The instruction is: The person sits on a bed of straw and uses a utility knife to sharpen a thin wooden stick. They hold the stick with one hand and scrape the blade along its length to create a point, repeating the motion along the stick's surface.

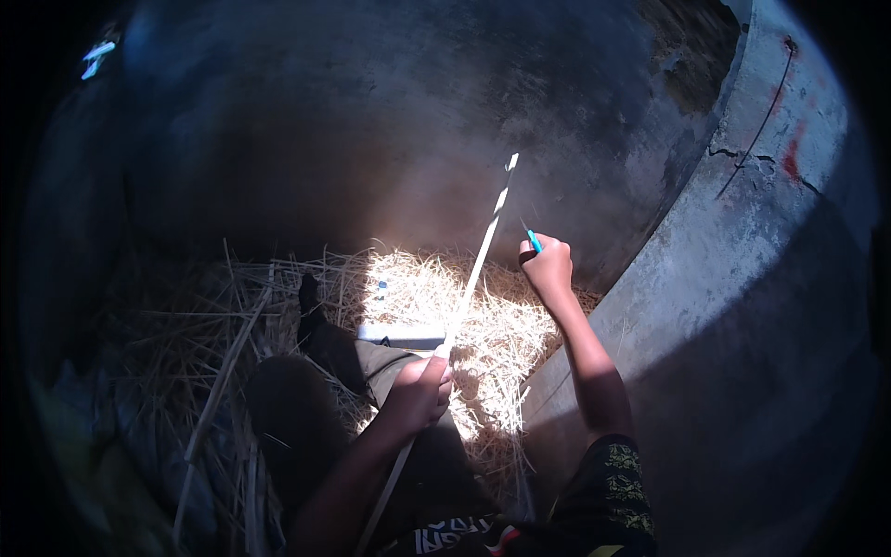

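Observation:
My left hand (419,395) is closed round a long, pale, thin strip (481,252), perhaps split cane or bamboo. The strip slants up and away to the right, with a small notch or curl close to its far tip. Its lower end runs back past my left forearm. To the right, my right hand (548,264) grips a small knife with a turquoise handle (535,241). A thin blade points up and left from it, apart from the strip. Most of the handle is hidden in the fingers.
Pale shavings and strips (506,339) cover the floor. A whitish box-like block (401,334) lies beyond my legs (297,404). Longer strips (223,385) lie at left. A dark wall (371,139) stands ahead, and a cracked concrete wall (705,269) rises at right.

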Available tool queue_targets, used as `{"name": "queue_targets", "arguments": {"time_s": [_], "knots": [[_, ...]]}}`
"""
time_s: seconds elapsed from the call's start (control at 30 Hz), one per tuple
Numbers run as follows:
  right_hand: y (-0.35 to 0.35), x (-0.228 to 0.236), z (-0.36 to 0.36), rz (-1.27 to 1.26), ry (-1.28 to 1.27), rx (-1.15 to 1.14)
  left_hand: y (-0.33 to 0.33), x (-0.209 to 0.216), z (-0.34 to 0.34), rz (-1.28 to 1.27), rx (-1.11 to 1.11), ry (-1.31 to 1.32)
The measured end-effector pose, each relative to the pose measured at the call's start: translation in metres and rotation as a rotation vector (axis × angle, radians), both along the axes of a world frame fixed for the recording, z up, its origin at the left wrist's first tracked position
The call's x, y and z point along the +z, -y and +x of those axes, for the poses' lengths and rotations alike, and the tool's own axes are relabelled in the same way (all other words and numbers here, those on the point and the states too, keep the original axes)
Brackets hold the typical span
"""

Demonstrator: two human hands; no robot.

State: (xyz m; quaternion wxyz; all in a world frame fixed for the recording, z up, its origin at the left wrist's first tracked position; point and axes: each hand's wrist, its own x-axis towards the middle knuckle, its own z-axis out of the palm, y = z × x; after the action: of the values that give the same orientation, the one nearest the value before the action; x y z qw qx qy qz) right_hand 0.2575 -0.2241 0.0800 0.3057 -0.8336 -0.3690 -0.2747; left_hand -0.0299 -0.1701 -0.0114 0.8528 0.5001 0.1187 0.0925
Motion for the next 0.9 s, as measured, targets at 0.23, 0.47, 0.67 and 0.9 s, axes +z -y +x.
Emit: {"name": "queue_targets", "arguments": {"time_s": [0.23,0.47,0.67,0.9], "knots": [[0.030,-0.059,-0.075,-0.207,0.326,0.422,0.012,-0.002,0.009,-0.098,0.042,0.038],[0.010,0.024,0.019,-0.086,0.111,-0.122,0.044,0.013,-0.002,-0.099,-0.159,0.090],[0.026,0.077,0.044,-0.014,0.064,-0.250,0.043,0.009,0.002,0.040,-0.121,0.091],[0.048,0.026,-0.034,-0.448,0.337,-0.022,0.021,-0.005,0.006,0.342,0.111,0.053]]}}
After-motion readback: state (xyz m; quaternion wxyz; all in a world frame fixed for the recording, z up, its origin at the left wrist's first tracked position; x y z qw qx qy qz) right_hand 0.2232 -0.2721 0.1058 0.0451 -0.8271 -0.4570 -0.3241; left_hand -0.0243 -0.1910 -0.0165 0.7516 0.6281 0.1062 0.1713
